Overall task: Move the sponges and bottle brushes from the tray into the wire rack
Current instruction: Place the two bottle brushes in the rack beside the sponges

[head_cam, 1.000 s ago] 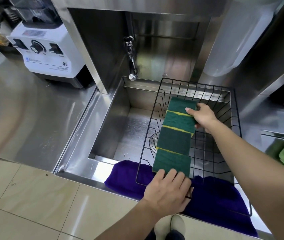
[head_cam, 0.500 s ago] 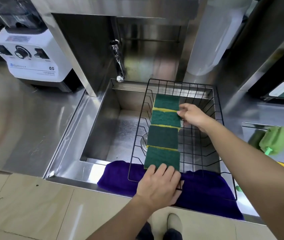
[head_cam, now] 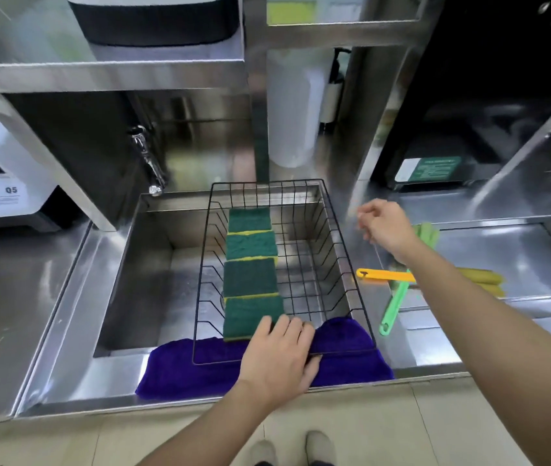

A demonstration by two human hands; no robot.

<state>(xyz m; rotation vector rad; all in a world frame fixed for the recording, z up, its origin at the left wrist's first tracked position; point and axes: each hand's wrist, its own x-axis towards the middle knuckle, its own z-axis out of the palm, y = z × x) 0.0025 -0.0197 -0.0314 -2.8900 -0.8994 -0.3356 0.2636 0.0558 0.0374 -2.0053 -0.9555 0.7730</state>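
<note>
A black wire rack (head_cam: 341, 250) sits over the sink. Several green-and-yellow sponges (head_cam: 250, 275) stand in a row along its left side. My left hand (head_cam: 280, 358) rests on the rack's near edge, fingers touching the nearest sponge. My right hand (head_cam: 385, 227) hovers empty, fingers loosely curled, just right of the rack and above the steel tray (head_cam: 536, 250). On the tray lie a yellow-handled bottle brush (head_cam: 385, 274) and a green-handled bottle brush (head_cam: 391, 307), partly hidden by my right forearm.
A purple cloth (head_cam: 183, 368) lies under the rack's near edge on the sink rim (head_cam: 75, 381). A tap (head_cam: 148, 163) hangs at the sink's back left. A white blender base (head_cam: 1, 183) stands on the left counter, a white cylinder (head_cam: 294, 109) behind the rack.
My right hand has let go of the sponges and moved right, out of the rack toward the tray. My left hand stays at the rack's near edge. The camera has tilted right.
</note>
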